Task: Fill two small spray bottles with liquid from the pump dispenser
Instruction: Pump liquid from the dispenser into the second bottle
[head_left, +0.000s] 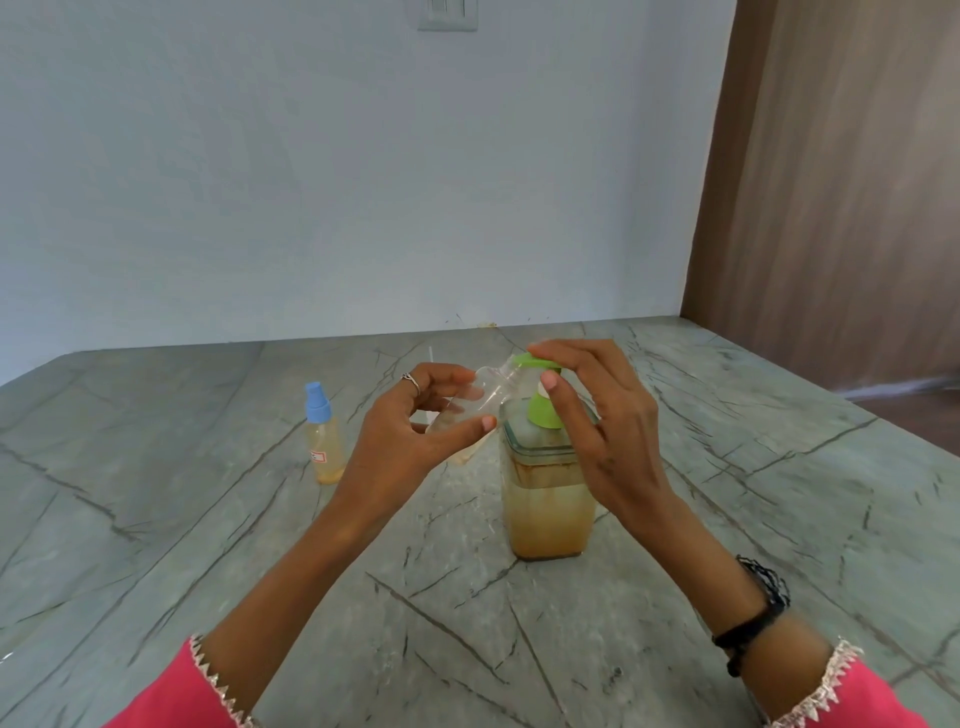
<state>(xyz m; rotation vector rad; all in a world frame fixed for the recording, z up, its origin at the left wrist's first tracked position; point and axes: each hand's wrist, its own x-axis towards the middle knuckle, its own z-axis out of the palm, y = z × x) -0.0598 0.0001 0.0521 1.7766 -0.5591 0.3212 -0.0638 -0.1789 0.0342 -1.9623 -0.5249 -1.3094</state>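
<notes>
Left hand (415, 415) holds the open clear bottle (467, 410) in its grip, tilted, mouth up-right at the green pump (540, 389) spout. Right hand (597, 415) fingers rest on the pump head (thumb alongside). Dispenser (548, 499) stands mid-tabletop (208, 545); the capped bottle (324, 441) stands to the left.

The pump dispenser (548, 488) stands upright on the table, a clear square bottle about half full of cloudy amber liquid, with a green pump head on top. A clear, uncapped spray bottle (470, 415) is tilted, its mouth at the pump's spout (its contents are hard to judge). A second spray bottle (324, 441), blue-capped and holding amber liquid, stands upright well to the left.
</notes>
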